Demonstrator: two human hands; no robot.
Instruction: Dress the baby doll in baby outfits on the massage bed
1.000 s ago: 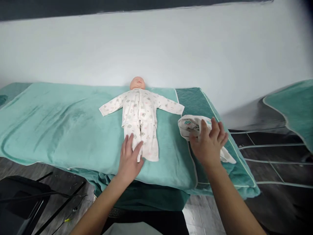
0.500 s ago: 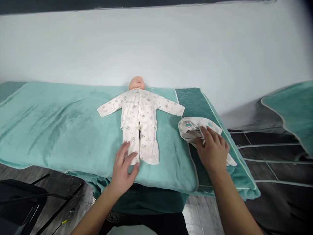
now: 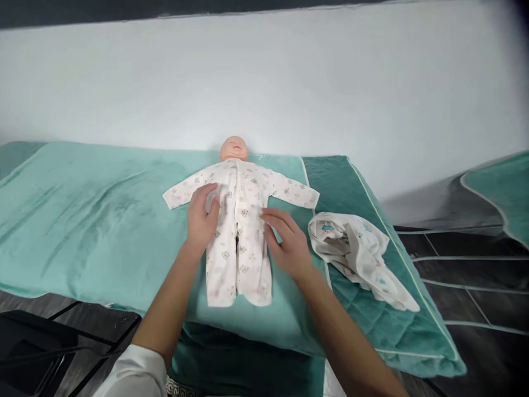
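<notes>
A baby doll point(image 3: 234, 148) lies on its back, dressed in a white printed top point(image 3: 248, 182) and matching trousers point(image 3: 223, 270), sleeves spread to both sides. My left hand point(image 3: 201, 218) is at the top's left edge, thumb and fingers apart. On the opposite side, my right hand point(image 3: 289, 242) has its fingertips at the top's right edge, thumb separate from the fingers. Neither hand visibly grips the cloth, though whether the fingertips touch it I cannot tell. A crumpled white printed cloth point(image 3: 363, 253) lies to the right of my right hand.
Beneath the doll is a green bed cover point(image 3: 103, 220), with a darker quilted section point(image 3: 413, 331) at right. A white wall point(image 3: 264, 77) stands behind. Metal rails point(image 3: 471, 259) show at far right, and a black chair-like object point(image 3: 33, 353) at lower left.
My right hand has left the crumpled cloth and moved left to the doll's top. My left hand has moved up from the trouser leg to the top's side. The view has shifted slightly.
</notes>
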